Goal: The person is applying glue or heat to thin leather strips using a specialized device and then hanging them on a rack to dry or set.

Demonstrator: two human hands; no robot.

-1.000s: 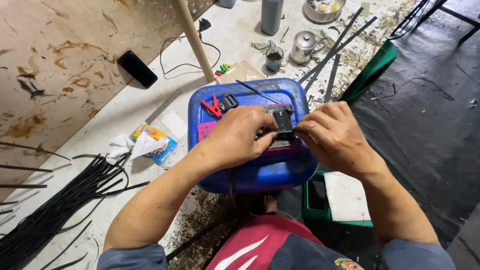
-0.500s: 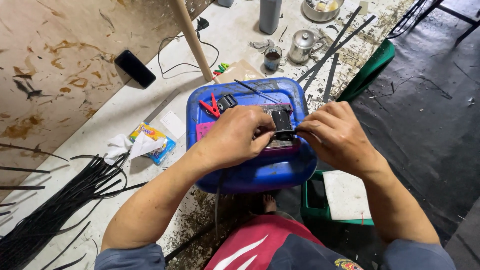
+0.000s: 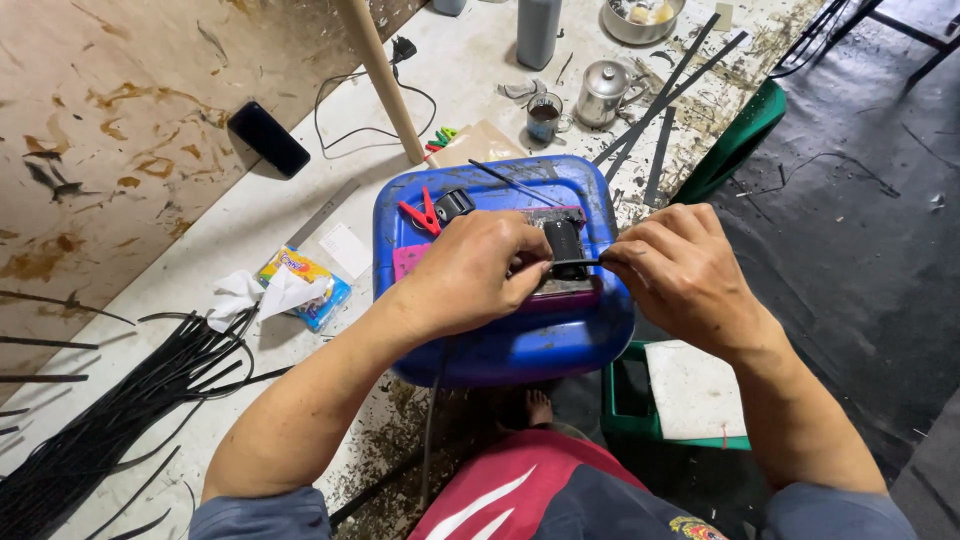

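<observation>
Two hands pinched one thin black strip (image 3: pixel 578 264) taut over blue drum (image 3: pixel 520 335): left hand (image 3: pixel 470 275) and right hand (image 3: pixel 680 270), beside red clip (image 3: pixel 420 214)

Illumination is soft, even daylight with no hard shadows. The pale, stained floor (image 3: pixel 300 215) reads bright; the dark mat on the right (image 3: pixel 860 250) reads dim. Mild glare marks the rounded blue plastic container (image 3: pixel 500 345) and the small steel kettle (image 3: pixel 603 92). Focus is sharp centrally. Wide-angle distortion bends the edges.
</observation>
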